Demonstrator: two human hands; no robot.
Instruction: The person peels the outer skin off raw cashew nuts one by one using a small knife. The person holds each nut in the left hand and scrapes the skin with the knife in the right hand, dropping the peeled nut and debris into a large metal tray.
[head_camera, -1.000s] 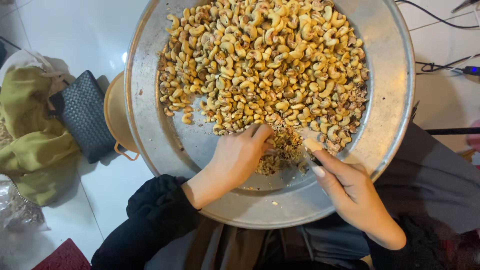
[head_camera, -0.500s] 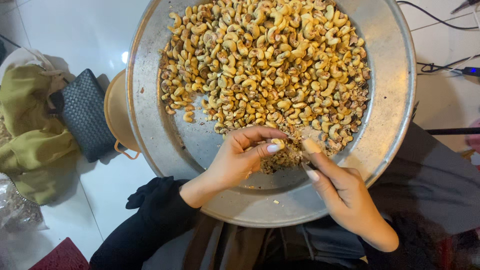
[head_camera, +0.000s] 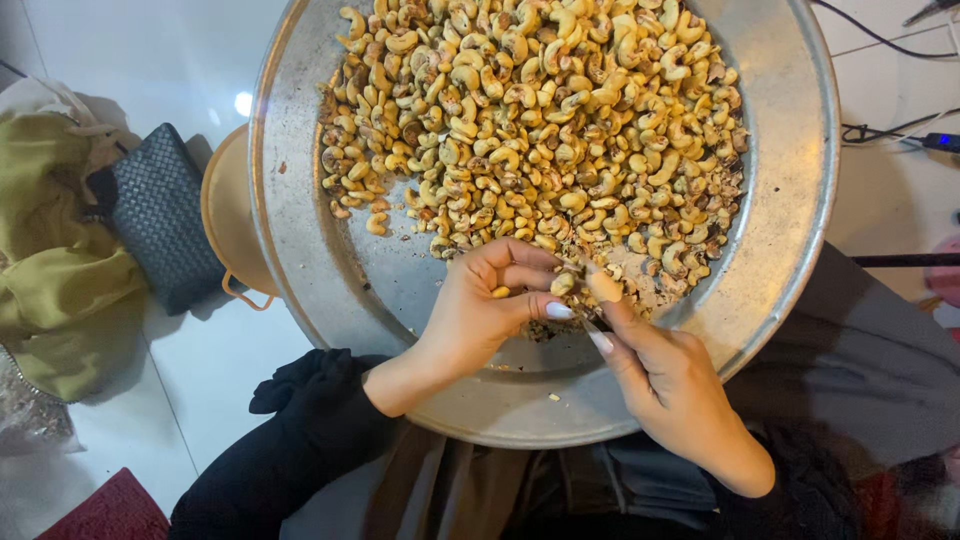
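Note:
A wide round metal pan (head_camera: 300, 260) rests on my lap, heaped with several pale cashew nuts (head_camera: 540, 110) across its far half. My left hand (head_camera: 480, 315) curls over the pan's near part and pinches one cashew (head_camera: 563, 284) between thumb and fingertips. My right hand (head_camera: 670, 385) comes in from the lower right. Its fingers grip a small thin tool (head_camera: 588, 322) whose tip meets the nut held by the left hand. Bits of brown skin (head_camera: 640, 275) lie on the pan beside the hands.
A yellow plastic basin (head_camera: 232, 215) shows under the pan's left rim. Left of it lie a dark woven pouch (head_camera: 160, 215) and an olive cloth (head_camera: 50, 250) on the white floor. Black cables (head_camera: 880, 130) run at the upper right. A red mat corner (head_camera: 110, 510) is at bottom left.
My left hand has lifted off the pile, turned palm up and now holds a single nut. My right hand has closed in, bringing the tool against that nut.

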